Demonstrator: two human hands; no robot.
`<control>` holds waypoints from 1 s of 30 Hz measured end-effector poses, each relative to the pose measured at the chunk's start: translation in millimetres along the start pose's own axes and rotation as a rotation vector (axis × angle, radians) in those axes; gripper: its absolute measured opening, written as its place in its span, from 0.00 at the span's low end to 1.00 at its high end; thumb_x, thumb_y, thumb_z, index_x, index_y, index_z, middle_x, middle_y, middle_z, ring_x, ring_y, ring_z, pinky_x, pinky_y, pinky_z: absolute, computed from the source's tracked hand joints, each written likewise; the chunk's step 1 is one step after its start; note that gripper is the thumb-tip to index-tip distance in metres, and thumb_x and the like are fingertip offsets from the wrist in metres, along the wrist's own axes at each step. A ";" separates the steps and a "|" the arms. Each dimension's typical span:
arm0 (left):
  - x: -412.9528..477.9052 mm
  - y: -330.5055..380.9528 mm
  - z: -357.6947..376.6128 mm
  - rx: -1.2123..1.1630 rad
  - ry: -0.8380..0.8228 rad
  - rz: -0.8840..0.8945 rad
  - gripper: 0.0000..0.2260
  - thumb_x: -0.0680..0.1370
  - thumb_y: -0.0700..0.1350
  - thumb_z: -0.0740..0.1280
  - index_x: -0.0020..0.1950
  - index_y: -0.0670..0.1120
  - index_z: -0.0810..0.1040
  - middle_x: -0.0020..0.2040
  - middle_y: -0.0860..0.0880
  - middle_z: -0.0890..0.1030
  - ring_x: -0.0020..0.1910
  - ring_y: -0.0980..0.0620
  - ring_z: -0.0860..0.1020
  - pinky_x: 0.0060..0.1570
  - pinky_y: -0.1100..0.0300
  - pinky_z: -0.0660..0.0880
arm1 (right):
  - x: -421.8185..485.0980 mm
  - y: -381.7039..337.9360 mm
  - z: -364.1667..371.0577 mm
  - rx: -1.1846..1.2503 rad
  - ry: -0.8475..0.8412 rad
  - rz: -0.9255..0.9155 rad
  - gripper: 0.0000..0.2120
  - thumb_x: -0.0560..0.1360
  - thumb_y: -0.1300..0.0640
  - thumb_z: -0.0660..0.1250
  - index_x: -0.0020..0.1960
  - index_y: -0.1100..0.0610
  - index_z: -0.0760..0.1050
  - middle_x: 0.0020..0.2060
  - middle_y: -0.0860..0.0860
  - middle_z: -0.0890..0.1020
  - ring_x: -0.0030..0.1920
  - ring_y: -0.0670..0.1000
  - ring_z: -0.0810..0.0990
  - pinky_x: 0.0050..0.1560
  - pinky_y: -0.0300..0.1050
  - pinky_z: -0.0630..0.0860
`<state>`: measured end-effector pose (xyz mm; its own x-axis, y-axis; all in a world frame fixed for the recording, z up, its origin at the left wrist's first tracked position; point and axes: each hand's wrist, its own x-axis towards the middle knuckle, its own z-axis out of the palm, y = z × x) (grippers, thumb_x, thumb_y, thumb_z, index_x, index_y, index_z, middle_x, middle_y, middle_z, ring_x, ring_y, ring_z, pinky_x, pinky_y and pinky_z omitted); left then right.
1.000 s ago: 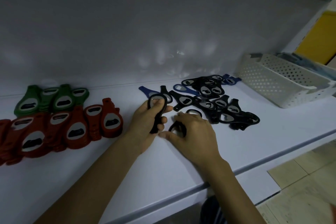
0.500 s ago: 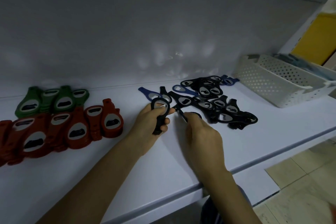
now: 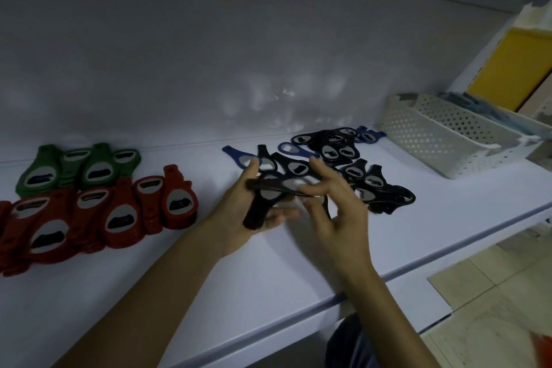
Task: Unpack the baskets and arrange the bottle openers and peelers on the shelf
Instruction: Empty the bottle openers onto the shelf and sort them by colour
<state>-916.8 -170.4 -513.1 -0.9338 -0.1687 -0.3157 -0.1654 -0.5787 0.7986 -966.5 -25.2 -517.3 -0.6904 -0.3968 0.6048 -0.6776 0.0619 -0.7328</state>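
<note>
My left hand point(image 3: 239, 212) grips a black bottle opener point(image 3: 258, 207) by its handle, raised above the white shelf point(image 3: 268, 272). My right hand point(image 3: 337, 218) pinches a second black opener point(image 3: 283, 187) and lays it across the first one. Just behind the hands lies a loose pile of black openers point(image 3: 367, 182) with a few blue openers point(image 3: 239, 155) mixed in. On the left, red openers point(image 3: 119, 212) lie in overlapping rows, with green openers point(image 3: 80, 167) behind them.
A white perforated basket point(image 3: 442, 140) stands at the right end of the shelf, with another container behind it. The shelf's front edge point(image 3: 388, 275) runs below my hands. A yellow panel point(image 3: 513, 69) is at the far right, and tiled floor shows below.
Both hands have lifted off the shelf. My right hand has picked an opener out of the pile and brought it left onto the one in my left hand.
</note>
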 end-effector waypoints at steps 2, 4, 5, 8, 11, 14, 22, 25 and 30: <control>-1.7 3.0 -3.5 0.020 -0.153 -0.059 0.30 0.75 0.68 0.54 0.58 0.47 0.81 0.53 0.45 0.83 0.39 0.47 0.83 0.31 0.62 0.77 | 12.2 2.0 -2.3 0.011 -0.172 0.029 0.16 0.71 0.73 0.68 0.45 0.53 0.82 0.67 0.51 0.73 0.71 0.45 0.65 0.69 0.36 0.63; -5.0 6.0 -6.4 0.008 -0.215 -0.054 0.24 0.73 0.64 0.60 0.51 0.48 0.84 0.50 0.46 0.84 0.37 0.49 0.83 0.30 0.62 0.78 | 24.5 3.3 -7.6 0.016 -0.292 0.090 0.17 0.71 0.72 0.68 0.47 0.51 0.83 0.70 0.48 0.70 0.73 0.43 0.61 0.70 0.32 0.60; -5.9 6.1 -7.9 0.008 -0.212 -0.040 0.18 0.73 0.59 0.63 0.49 0.47 0.84 0.48 0.46 0.84 0.36 0.50 0.83 0.30 0.63 0.78 | 29.2 4.3 -9.8 -0.011 -0.334 0.100 0.18 0.72 0.72 0.67 0.48 0.50 0.83 0.70 0.48 0.69 0.73 0.43 0.60 0.70 0.33 0.61; -2.8 2.6 -10.8 0.077 -0.162 0.007 0.09 0.77 0.43 0.65 0.56 0.45 0.78 0.47 0.47 0.85 0.35 0.54 0.80 0.30 0.66 0.76 | 31.8 10.1 -7.1 -0.068 -0.377 0.144 0.23 0.73 0.74 0.61 0.53 0.49 0.82 0.70 0.50 0.70 0.72 0.48 0.65 0.68 0.44 0.69; 2.0 -1.5 -9.0 0.041 -0.128 0.038 0.12 0.79 0.37 0.60 0.61 0.42 0.74 0.53 0.42 0.83 0.31 0.56 0.76 0.28 0.67 0.73 | 18.6 15.9 -4.0 -0.206 -0.149 0.249 0.16 0.77 0.63 0.62 0.60 0.50 0.79 0.59 0.45 0.79 0.60 0.46 0.77 0.58 0.45 0.75; 5.0 -4.8 -7.0 -0.018 -0.060 0.084 0.10 0.81 0.39 0.59 0.61 0.42 0.73 0.53 0.41 0.83 0.30 0.55 0.76 0.27 0.67 0.73 | 3.3 16.8 -11.6 -0.566 -0.131 0.276 0.11 0.73 0.48 0.69 0.54 0.48 0.78 0.46 0.44 0.82 0.49 0.48 0.77 0.46 0.46 0.75; 6.6 -11.4 10.0 0.070 0.251 0.246 0.05 0.81 0.39 0.59 0.51 0.46 0.73 0.47 0.44 0.81 0.29 0.55 0.75 0.25 0.67 0.72 | 3.6 7.1 -0.3 -0.540 -0.002 0.180 0.11 0.76 0.59 0.64 0.57 0.56 0.79 0.35 0.53 0.83 0.35 0.54 0.80 0.39 0.49 0.76; 7.6 -17.1 15.4 0.161 0.297 0.305 0.05 0.81 0.44 0.59 0.55 0.47 0.72 0.51 0.44 0.80 0.41 0.51 0.80 0.35 0.61 0.79 | 11.9 -4.9 9.9 -0.336 0.140 0.201 0.14 0.76 0.60 0.66 0.61 0.56 0.78 0.40 0.51 0.85 0.39 0.48 0.82 0.45 0.46 0.80; 2.9 -9.6 10.1 0.028 0.288 0.249 0.19 0.80 0.57 0.57 0.57 0.45 0.78 0.48 0.46 0.84 0.45 0.51 0.83 0.42 0.58 0.77 | 16.2 -25.9 43.1 -0.252 -0.220 0.055 0.13 0.76 0.62 0.61 0.57 0.54 0.79 0.42 0.53 0.85 0.40 0.52 0.82 0.43 0.51 0.79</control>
<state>-921.1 -157.3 -516.5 -0.8198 -0.5209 -0.2377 0.0431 -0.4701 0.8815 -949.3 -72.7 -502.0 -0.6756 -0.5725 0.4646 -0.7008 0.3029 -0.6458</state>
